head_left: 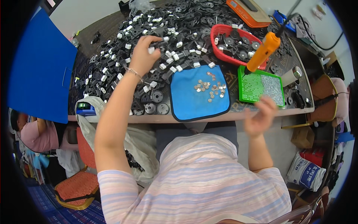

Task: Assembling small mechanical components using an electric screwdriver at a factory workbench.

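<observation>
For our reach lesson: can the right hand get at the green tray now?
Likely yes: the right hand is beside the green tray; the orange tool covers only its far-left corner.

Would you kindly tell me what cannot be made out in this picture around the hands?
All in the head view:
Right hand: blurred, so whether it holds anything is unclear.
White piece at the left hand: partly covered by that hand; whether it is gripped is unclear.
Metal bits in the green tray: too small to tell apart.
Pale sack: its folds hide most contents.
</observation>
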Tool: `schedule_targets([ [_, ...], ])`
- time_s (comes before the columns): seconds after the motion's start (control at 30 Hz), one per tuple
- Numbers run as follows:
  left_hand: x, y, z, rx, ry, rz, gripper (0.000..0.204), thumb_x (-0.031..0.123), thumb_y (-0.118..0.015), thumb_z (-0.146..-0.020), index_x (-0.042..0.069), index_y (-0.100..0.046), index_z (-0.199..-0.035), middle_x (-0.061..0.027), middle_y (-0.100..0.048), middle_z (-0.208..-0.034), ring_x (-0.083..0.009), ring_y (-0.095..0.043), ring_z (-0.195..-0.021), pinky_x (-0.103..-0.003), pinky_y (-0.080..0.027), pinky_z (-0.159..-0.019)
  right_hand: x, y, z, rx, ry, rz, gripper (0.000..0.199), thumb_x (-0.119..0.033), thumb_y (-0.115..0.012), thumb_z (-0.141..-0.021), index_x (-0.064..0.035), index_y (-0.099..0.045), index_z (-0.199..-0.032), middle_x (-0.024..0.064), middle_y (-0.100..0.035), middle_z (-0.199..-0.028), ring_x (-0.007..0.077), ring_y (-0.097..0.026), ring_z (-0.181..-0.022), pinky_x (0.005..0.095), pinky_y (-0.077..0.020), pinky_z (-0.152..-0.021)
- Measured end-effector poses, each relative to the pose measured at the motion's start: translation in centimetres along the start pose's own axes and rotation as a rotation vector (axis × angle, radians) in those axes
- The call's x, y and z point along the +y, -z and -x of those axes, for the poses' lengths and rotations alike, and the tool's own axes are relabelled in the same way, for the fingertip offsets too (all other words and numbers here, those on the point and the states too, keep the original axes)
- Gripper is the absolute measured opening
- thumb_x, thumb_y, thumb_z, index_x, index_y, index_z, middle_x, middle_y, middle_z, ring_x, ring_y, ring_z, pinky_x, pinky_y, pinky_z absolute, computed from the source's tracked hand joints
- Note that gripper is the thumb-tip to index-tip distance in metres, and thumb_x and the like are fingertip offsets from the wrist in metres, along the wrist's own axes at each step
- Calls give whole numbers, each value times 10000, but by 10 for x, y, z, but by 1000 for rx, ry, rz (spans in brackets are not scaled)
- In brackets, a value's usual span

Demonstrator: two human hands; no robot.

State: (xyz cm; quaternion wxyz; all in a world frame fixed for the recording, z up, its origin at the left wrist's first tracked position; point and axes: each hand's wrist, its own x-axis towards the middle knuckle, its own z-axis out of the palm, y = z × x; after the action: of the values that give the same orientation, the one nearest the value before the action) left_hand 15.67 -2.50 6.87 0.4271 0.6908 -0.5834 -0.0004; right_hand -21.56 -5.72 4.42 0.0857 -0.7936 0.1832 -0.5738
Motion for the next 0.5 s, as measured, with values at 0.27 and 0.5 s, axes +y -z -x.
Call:
schedule_targets([
  [0.27, 62, -97, 114, 19, 763, 1163, 307, 36, -619, -797, 64, -555, -1097, -33, -589, -976, -90, -539, -830, -216, -437, -727, -20, -63, 20, -686, -456, -343, 560, -79, -730, -683, -56, -468, -1178, 148, -459, -1176, 242, -553, -943, 319, -455, -785],
  [0.5, 66, -121, 134, 34, 401, 566, 356, 172, -598, -842, -2, -488, -1133, -158, -580, -1014, -267, -579, -903, -327, -452, -802, -22, -88, 26, -773, -441, -252, 609, -191, -740, -689, -74, -439, -1205, 139, -453, -1184, 262, -578, -911, 345, -498, -759],
])
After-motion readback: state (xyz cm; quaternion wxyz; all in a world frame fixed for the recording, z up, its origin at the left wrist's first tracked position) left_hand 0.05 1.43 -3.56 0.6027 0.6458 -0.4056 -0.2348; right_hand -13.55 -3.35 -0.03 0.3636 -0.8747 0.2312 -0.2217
